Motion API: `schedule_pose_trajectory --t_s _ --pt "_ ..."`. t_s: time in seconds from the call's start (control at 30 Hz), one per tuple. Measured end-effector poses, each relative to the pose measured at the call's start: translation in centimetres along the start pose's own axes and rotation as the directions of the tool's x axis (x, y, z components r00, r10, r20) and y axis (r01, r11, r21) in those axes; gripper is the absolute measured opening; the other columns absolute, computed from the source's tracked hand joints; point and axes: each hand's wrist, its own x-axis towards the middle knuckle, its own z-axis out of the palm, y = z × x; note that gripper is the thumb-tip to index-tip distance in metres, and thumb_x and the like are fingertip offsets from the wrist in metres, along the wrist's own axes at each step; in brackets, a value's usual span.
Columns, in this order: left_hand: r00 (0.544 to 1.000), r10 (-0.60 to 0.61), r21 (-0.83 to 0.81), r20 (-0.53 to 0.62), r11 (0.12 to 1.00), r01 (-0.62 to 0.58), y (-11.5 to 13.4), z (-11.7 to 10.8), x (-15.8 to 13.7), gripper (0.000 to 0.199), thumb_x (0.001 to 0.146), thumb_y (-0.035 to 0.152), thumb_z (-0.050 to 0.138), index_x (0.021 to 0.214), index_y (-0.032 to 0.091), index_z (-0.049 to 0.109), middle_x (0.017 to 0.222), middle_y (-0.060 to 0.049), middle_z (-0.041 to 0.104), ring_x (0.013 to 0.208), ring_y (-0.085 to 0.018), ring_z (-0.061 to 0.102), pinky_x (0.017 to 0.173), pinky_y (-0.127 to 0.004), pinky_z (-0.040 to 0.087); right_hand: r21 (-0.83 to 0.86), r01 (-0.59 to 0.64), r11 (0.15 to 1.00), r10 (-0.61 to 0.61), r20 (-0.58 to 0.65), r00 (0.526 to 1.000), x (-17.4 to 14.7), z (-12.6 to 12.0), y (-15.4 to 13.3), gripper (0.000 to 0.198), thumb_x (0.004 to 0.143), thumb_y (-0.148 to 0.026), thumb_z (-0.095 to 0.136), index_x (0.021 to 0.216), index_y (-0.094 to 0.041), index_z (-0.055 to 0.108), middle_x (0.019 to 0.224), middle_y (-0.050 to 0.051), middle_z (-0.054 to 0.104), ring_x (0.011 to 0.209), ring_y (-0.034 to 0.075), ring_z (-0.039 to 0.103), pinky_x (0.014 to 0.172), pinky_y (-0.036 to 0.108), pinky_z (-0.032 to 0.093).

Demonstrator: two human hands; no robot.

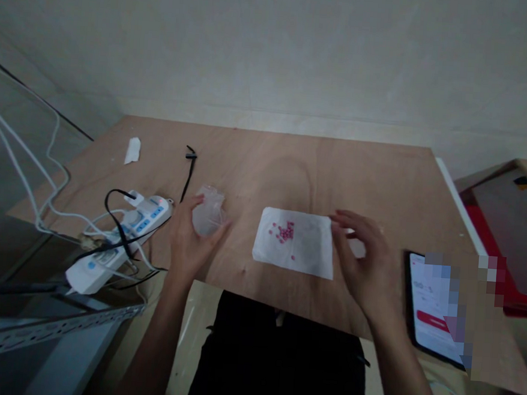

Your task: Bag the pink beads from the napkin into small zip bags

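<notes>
A small sheet of white paper (311, 252) lies flat near the table's front edge. On its left half sit several small pink-red round pieces (284, 231), most clustered together and one apart lower down. To the left, my left hand (188, 234) curves its thumb and fingers around a crumpled clear plastic bag (208, 210). My right hand (365, 259) has its thumb and forefinger closed at the paper's upper right corner. Something pale shows inside the curl of that hand, too unclear to name.
On the left stands a white power strip (100, 264) with plugs and tangled cables. Behind it lie a short black strap (189, 171) and a white scrap (132, 150). A lit phone (433, 312) rests at right, near a red box (489, 249). A wall rises behind the table.
</notes>
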Motion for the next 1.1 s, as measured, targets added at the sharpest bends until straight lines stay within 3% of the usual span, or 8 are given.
schedule_pose_trajectory --t_s 0.1,0.2,0.27,0.37,0.47,0.53,0.7,1.1 --pt "0.986 0.136 -0.102 0.101 0.987 -0.125 2.9 -0.5 -1.4 0.059 0.071 0.045 0.077 0.117 0.020 0.051 0.115 -0.010 0.063 0.110 -0.027 0.060 0.097 -0.044 0.046 0.257 0.015 0.966 -0.082 0.254 0.964 0.2 1.7 -4.2 0.017 0.091 -0.029 0.056 0.097 -0.024 0.071 0.115 0.007 0.070 0.096 0.020 0.067 0.081 0.035 0.056" --pt "0.969 0.164 -0.162 0.183 0.978 -0.134 5.3 -0.6 -2.9 0.055 0.074 0.042 0.075 0.117 0.021 0.050 0.111 -0.009 0.064 0.105 -0.026 0.062 0.092 -0.041 0.050 0.378 -0.018 0.926 -0.160 0.433 0.887 0.6 2.5 -5.5 0.016 0.090 -0.028 0.058 0.099 -0.026 0.072 0.111 0.003 0.072 0.086 0.016 0.068 0.079 0.032 0.056" --pt "0.970 0.127 -0.200 0.208 0.976 -0.085 6.0 -0.6 -3.7 0.051 0.074 0.042 0.076 0.114 0.022 0.051 0.107 -0.007 0.064 0.100 -0.024 0.064 0.088 -0.039 0.052 0.360 -0.013 0.933 -0.134 0.380 0.915 0.6 2.6 -4.3 0.017 0.090 -0.027 0.058 0.099 -0.024 0.072 0.103 0.004 0.073 0.082 0.016 0.068 0.075 0.030 0.056" --pt "0.978 0.028 -0.278 0.206 0.960 0.031 6.0 -0.6 -4.5 0.053 0.071 0.041 0.078 0.112 0.021 0.051 0.097 -0.004 0.064 0.091 -0.022 0.065 0.084 -0.037 0.053 0.202 -0.016 0.979 -0.040 0.270 0.962 0.2 2.6 -0.8 0.016 0.089 -0.026 0.058 0.092 -0.021 0.073 0.088 0.006 0.073 0.072 0.016 0.066 0.068 0.030 0.054" --pt "0.966 -0.032 -0.328 0.257 0.937 0.118 5.5 -0.5 -5.1 0.061 0.072 0.037 0.077 0.123 0.020 0.047 0.090 -0.001 0.061 0.083 -0.018 0.063 0.082 -0.035 0.053 0.060 -0.019 0.998 -0.006 0.392 0.920 -1.2 3.5 2.2 0.013 0.086 -0.023 0.063 0.091 -0.020 0.074 0.084 0.006 0.071 0.066 0.016 0.065 0.064 0.030 0.053" --pt "0.957 -0.010 -0.330 0.290 0.938 0.110 5.5 -0.5 -5.2 0.057 0.075 0.035 0.074 0.125 0.021 0.049 0.089 -0.001 0.060 0.082 -0.018 0.062 0.082 -0.035 0.053 -0.019 0.017 1.000 -0.007 0.461 0.888 -2.3 4.5 3.3 0.010 0.084 -0.020 0.066 0.090 -0.019 0.074 0.085 0.007 0.070 0.071 0.018 0.066 0.066 0.031 0.053" --pt "0.955 0.019 -0.333 0.294 0.939 0.084 6.1 -0.5 -5.2 0.032 0.078 0.031 0.071 0.104 0.020 0.056 0.089 -0.002 0.062 0.084 -0.018 0.063 0.078 -0.032 0.053 -0.100 0.086 0.991 -0.028 0.472 0.881 -3.2 6.2 3.7 0.011 0.083 -0.015 0.066 0.075 -0.020 0.072 0.085 0.008 0.069 0.081 0.021 0.066 0.074 0.034 0.053" --pt "0.892 -0.072 -0.317 0.446 0.920 0.233 5.6 0.5 -6.0 0.037 0.078 0.033 0.071 0.109 0.021 0.055 0.097 -0.005 0.065 0.092 -0.021 0.062 0.083 -0.037 0.051 0.034 -0.084 0.996 0.063 0.411 0.909 -3.3 4.8 3.9 0.007 0.083 -0.021 0.065 0.079 -0.018 0.069 0.080 0.007 0.072 0.073 0.020 0.068 0.069 0.033 0.055"
